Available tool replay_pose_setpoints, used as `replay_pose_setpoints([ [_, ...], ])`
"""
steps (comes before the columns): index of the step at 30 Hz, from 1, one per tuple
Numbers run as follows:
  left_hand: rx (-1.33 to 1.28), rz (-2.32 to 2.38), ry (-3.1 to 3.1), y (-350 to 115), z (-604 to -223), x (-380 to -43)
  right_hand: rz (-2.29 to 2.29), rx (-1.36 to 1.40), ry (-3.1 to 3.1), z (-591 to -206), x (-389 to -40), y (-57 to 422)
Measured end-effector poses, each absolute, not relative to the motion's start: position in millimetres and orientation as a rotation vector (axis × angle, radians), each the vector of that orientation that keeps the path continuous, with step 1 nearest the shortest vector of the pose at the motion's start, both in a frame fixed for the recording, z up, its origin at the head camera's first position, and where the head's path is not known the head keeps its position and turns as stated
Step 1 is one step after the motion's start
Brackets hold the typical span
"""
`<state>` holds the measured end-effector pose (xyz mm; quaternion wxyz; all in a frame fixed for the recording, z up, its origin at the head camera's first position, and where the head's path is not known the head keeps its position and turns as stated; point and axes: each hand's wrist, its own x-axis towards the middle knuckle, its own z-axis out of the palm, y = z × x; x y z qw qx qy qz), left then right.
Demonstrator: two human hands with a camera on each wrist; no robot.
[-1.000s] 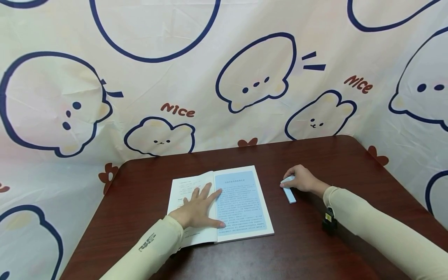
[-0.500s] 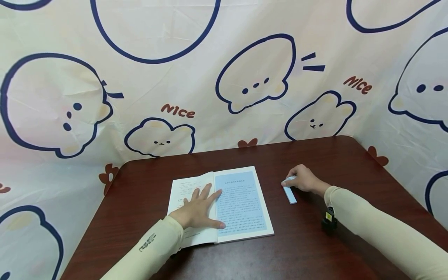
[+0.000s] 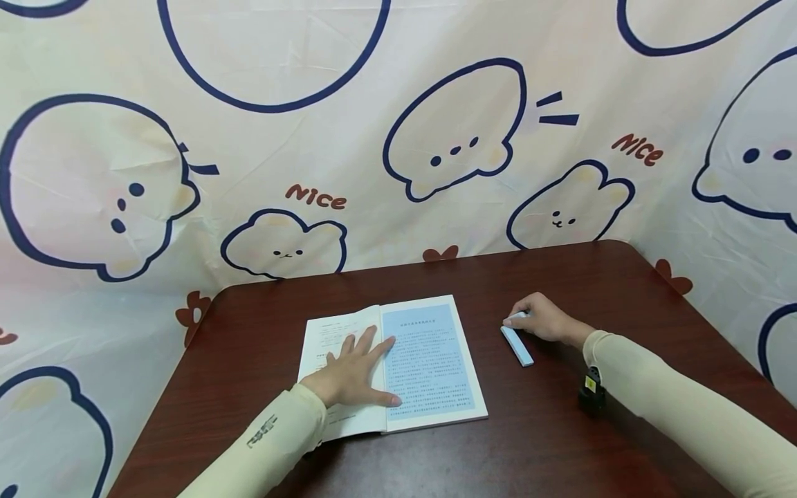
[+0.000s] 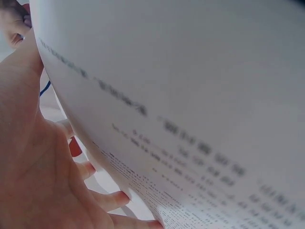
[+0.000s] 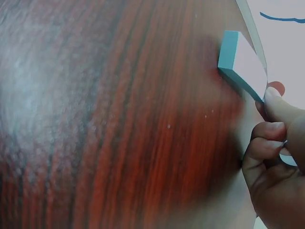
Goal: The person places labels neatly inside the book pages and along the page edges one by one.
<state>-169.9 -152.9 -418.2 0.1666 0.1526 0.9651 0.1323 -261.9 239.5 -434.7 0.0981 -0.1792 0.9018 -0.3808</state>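
An open book [image 3: 429, 360] lies on the table, its right page tinted blue. My left hand [image 3: 349, 373] rests on the left page with fingers spread, the thumb reaching over the centre fold. In the left wrist view, a printed page [image 4: 167, 95] curves up beside the hand [image 4: 47, 167]. To the right of the book, my right hand [image 3: 542, 319] pinches the far end of a slim pale blue strip-shaped block [image 3: 518, 347]. The right wrist view shows the block [image 5: 248, 67] with a blue-green edge and whitish face; the right hand's [image 5: 281, 157] other fingers are curled.
The dark reddish-brown table [image 3: 461, 463] extends around the book and block. A pale cloth with cartoon drawings [image 3: 436, 131] stands behind it and along both sides. A small black device [image 3: 591, 392] is at the right wrist.
My right hand has shifted slightly to the right. The pale blue block has moved with it, its near end swinging right and toward me. The left hand and book have not moved.
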Motion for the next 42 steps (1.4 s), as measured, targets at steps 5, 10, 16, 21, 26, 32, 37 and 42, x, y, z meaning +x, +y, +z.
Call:
replay_pose_setpoints([
  [5,0.433,0.372,2.749,-153,-418,-170,-1.130,-0.511,2.648,-433,-262,239],
  [10,0.437,0.367,2.753,-153,-419,-170,-1.156,-0.523,2.663,-433,-261,240],
  [16,0.447,0.363,2.755,-154,-419,-170,-1.222,-0.542,2.680,-431,-262,241],
  [21,0.454,0.364,2.751,-155,-419,-170,-1.174,-0.556,2.773,-430,-260,239],
  [26,0.452,0.365,2.752,-155,-419,-170,-1.134,-0.542,2.835,-429,-258,237],
  [32,0.453,0.368,2.753,-155,-420,-170,-1.144,-0.492,2.829,-426,-256,234],
  [37,0.454,0.368,2.749,-155,-419,-170,-1.248,-0.403,2.703,-422,-254,232],
  [42,0.450,0.363,2.747,-155,-419,-170,-1.344,-0.294,2.543,-417,-252,230],
])
